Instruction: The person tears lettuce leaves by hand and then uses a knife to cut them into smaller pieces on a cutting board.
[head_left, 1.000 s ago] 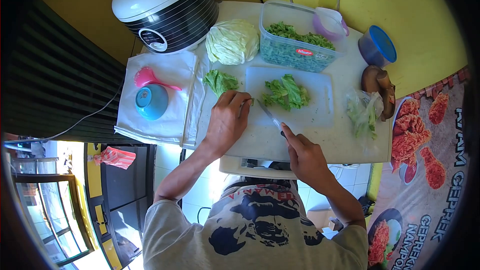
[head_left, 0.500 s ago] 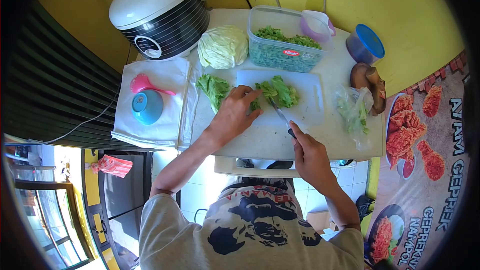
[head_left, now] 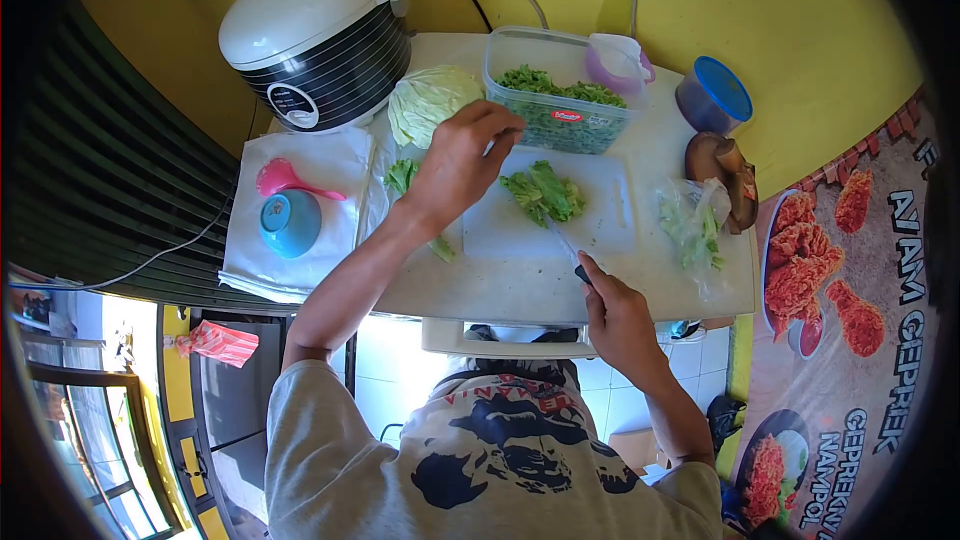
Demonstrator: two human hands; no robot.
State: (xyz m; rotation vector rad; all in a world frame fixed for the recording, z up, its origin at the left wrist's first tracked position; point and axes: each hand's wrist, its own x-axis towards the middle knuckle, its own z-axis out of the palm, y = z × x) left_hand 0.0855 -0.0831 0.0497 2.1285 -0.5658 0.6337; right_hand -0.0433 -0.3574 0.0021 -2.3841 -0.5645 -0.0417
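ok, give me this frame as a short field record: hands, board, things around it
left hand: raised over the table, fingertips near the clear plastic container of chopped greens; whether it holds anything cannot be told
right hand: gripping a dark-handled knife, blade pointing at the pile
board: white plastic cutting board with a pile of green lettuce leaves
left of board: pale green cabbage head, loose lettuce leaf
far left: white rice cooker, blue bowl, pink spoon on white cloth
right: clear plastic bag of greens, blue-lidded tub
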